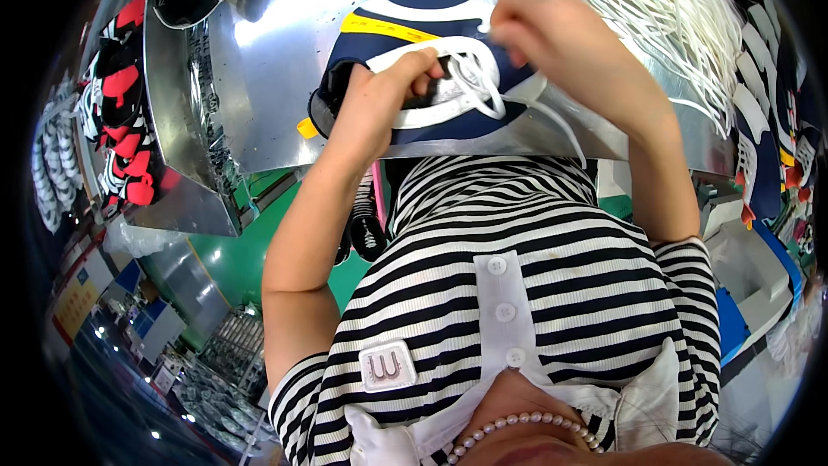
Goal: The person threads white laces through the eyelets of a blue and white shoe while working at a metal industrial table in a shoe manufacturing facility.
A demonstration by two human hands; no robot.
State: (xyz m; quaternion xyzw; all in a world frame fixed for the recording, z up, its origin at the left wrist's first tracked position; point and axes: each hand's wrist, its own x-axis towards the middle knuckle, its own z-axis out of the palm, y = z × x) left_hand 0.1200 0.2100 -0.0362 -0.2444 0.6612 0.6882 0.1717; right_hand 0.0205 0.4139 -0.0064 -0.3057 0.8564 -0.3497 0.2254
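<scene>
In the head view, a navy and white shoe [509, 125] lies on the metal bench [267, 95], its long axis running mostly left to right, with the yellow heel loop [308, 128] at the left end and the toe at the right. The left grip [394, 82] lies across the shoe's opening, fingers curled closed on the edge beside the lacing. The right grip [561, 39] is just beside the shoe's toe end, so it is the nearer of the 2 to the toe; its fingers are bent but blurred, and I cannot tell whether they hold any white lace [470, 78]. 1 loose strand [566, 128] trails from the shoe's near side.

As for markings, the shoe's yellow stripe [388, 28] bears small dark print, too fine to read surely. Nearer the wearer than the shoe, a pale shirt patch [387, 366] carries a looping emblem. Beyond the shoe to its right lies a spread of white laces [638, 9], with no writing visible.
</scene>
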